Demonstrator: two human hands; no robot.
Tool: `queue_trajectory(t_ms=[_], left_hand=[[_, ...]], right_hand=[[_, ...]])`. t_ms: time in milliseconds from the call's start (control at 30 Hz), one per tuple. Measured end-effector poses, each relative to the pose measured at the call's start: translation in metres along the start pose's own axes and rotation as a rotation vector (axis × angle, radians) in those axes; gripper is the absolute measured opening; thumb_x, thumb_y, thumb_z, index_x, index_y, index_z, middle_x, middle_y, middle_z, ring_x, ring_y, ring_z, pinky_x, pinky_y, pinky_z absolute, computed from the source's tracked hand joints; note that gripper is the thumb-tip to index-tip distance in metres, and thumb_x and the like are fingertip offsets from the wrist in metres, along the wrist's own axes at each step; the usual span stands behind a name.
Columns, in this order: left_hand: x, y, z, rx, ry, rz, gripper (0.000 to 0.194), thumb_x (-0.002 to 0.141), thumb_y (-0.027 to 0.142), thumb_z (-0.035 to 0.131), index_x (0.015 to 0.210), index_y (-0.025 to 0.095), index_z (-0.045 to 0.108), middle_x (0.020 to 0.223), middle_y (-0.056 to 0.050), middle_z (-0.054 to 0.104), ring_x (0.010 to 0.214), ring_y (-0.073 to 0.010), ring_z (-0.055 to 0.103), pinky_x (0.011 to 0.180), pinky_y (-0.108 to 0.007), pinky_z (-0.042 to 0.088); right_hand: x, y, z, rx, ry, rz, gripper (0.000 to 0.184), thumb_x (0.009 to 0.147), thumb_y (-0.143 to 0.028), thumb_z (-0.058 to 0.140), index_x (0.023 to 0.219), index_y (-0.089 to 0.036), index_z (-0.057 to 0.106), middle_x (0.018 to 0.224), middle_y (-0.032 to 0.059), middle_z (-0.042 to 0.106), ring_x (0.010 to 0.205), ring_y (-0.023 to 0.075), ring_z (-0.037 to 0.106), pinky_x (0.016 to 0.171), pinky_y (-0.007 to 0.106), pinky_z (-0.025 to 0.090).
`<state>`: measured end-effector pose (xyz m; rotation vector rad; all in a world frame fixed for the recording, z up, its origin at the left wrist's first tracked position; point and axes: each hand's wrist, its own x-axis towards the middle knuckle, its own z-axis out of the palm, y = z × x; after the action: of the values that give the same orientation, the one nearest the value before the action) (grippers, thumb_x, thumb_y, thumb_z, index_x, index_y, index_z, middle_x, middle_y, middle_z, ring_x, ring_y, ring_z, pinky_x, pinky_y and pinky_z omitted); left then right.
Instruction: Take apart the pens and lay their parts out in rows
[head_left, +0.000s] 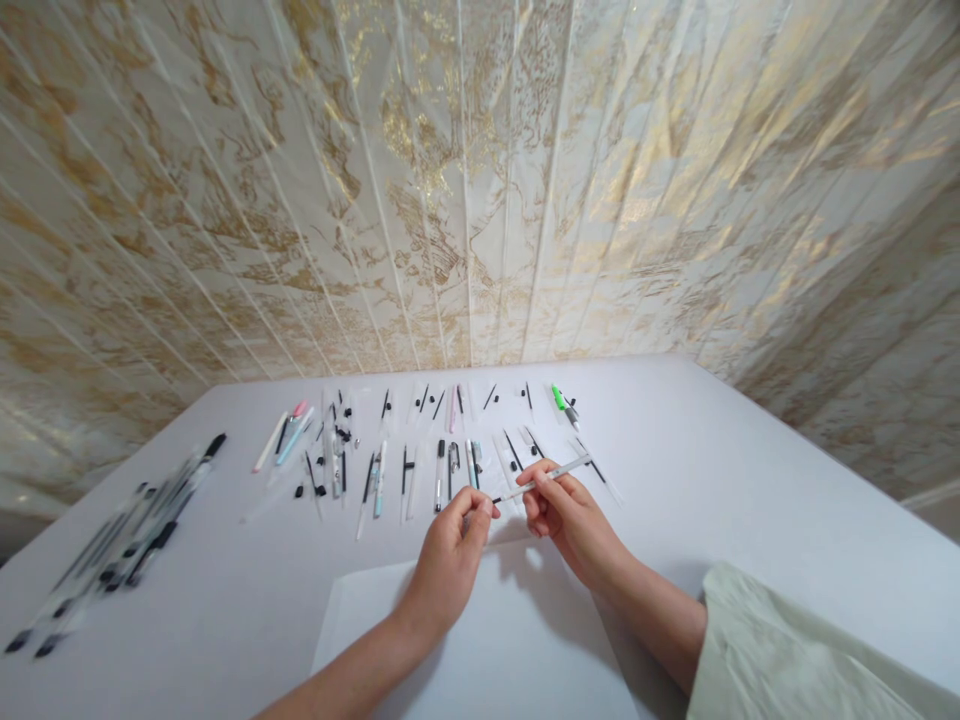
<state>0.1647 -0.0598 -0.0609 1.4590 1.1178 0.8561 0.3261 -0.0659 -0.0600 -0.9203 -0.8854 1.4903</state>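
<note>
A slim pen (547, 474) with a whitish barrel and a dark tip is held slantwise above the table, its dark end at the lower left. My right hand (566, 515) has its fingers closed around the barrel. At the dark tip, the thumb and fingers of my left hand (451, 550) are pinched together; the exact contact is partly hidden by the fingers. Beneath both hands lies a white sheet of paper (525, 640). Just beyond them, rows of pen parts are spread out, among them a black-capped pen (440, 475) and a thin black refill (512, 450).
At the left is a bundle of clear and black pens (161, 520). Pink, white and blue pens (295, 435) lie at the back left, and a green and grey pen (564, 405) at the back right. A gold-patterned curtain (465, 200) hangs behind the white table (750, 480).
</note>
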Motion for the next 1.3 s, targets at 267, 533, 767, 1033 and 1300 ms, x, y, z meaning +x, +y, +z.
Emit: queue_trajectory(t_ms=[267, 533, 767, 1033, 1300], left_hand=[[0.003, -0.006, 0.000, -0.106, -0.015, -0.017, 0.031, 0.091, 0.047, 0.038, 0.082, 0.019, 0.049, 0.052, 0.008, 0.033, 0.049, -0.0094, 0.028, 0.048, -0.021, 0.024], [0.017, 0.010, -0.029, -0.098, 0.211, 0.035, 0.027, 0.088, 0.047, 0.044, 0.086, 0.021, 0.049, 0.055, 0.008, 0.034, 0.047, -0.0082, 0.029, 0.043, -0.018, 0.022], [0.030, 0.020, -0.053, -0.213, 0.378, 0.121, 0.025, 0.084, 0.044, 0.054, 0.087, 0.020, 0.051, 0.056, 0.008, 0.037, 0.046, -0.0061, 0.031, 0.042, -0.016, 0.025], [0.031, 0.024, -0.058, -0.231, 0.390, 0.144, 0.025, 0.085, 0.044, 0.055, 0.084, 0.020, 0.050, 0.054, 0.009, 0.036, 0.045, -0.0063, 0.030, 0.041, -0.017, 0.024], [0.026, 0.025, -0.052, -0.185, 0.330, 0.115, 0.027, 0.084, 0.047, 0.054, 0.081, 0.021, 0.050, 0.053, 0.009, 0.037, 0.044, -0.0068, 0.031, 0.041, -0.017, 0.025]], right_hand=[[0.001, -0.001, 0.000, 0.009, -0.004, 0.005, 0.026, 0.085, -0.044, 0.059, 0.085, -0.018, 0.059, 0.060, -0.0040, 0.050, 0.047, 0.0061, 0.039, 0.048, 0.021, 0.029], [0.004, -0.011, -0.004, 0.084, 0.077, -0.083, 0.023, 0.084, -0.042, 0.060, 0.087, -0.019, 0.060, 0.060, -0.0047, 0.048, 0.046, 0.0061, 0.034, 0.048, 0.021, 0.029], [0.005, -0.021, -0.008, 0.104, 0.138, -0.115, 0.023, 0.081, -0.042, 0.062, 0.087, -0.019, 0.059, 0.059, -0.0050, 0.048, 0.045, 0.0063, 0.034, 0.047, 0.021, 0.030], [0.009, -0.030, -0.019, -0.188, 0.154, -0.218, 0.024, 0.083, -0.037, 0.059, 0.102, -0.022, 0.061, 0.082, 0.0001, 0.060, 0.052, 0.0077, 0.044, 0.053, 0.024, 0.037], [-0.005, -0.078, -0.029, -0.580, 0.140, -0.284, 0.033, 0.089, -0.034, 0.046, 0.115, -0.026, 0.063, 0.105, 0.0053, 0.064, 0.063, 0.0131, 0.055, 0.065, 0.031, 0.043]])
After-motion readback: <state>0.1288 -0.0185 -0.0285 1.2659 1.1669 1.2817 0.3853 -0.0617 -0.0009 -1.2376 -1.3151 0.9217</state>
